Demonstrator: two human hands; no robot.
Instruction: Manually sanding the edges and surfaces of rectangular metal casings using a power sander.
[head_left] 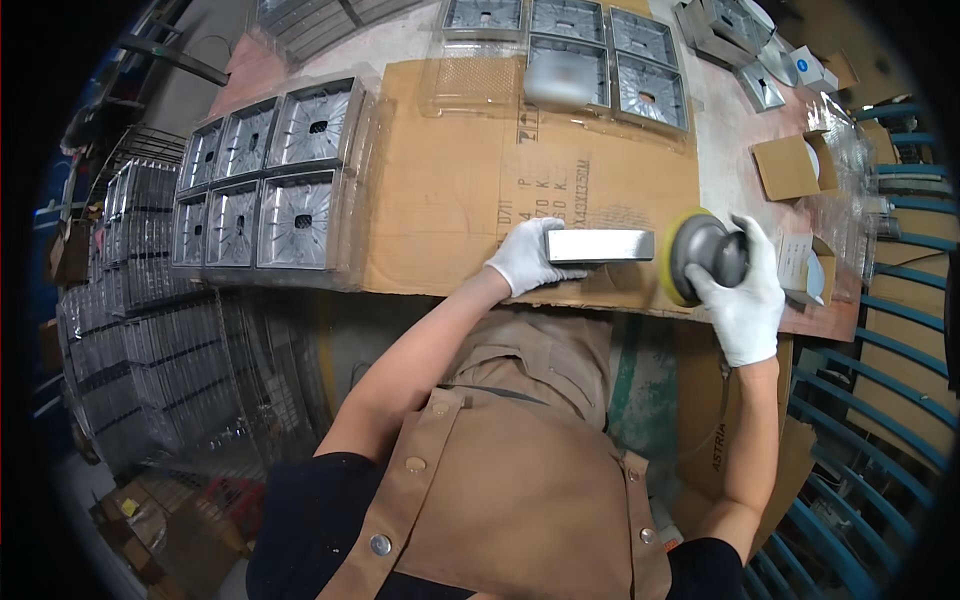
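My gloved left hand (527,258) grips the left end of a square metal housing (602,246), held on edge with a shiny side facing up. In my gloved right hand (748,292) is a round hand sander (708,254), its dark grey body wrapped by my fingers. The sander's yellow-rimmed pad (682,258) faces the right end of the housing, close to it; whether they touch I cannot tell. Beneath both hands lies a flat cardboard sheet (440,190) on the table. My left fingers behind the housing are partly hidden.
A clear plastic tray (352,225) of metal housings stands left; another tray (690,140) at the back has housings and a blurred white object (558,82). Small open cartons (785,168) sit right. Stacked trays (150,330) rise beside the table, and blue rails (900,300) stand far right.
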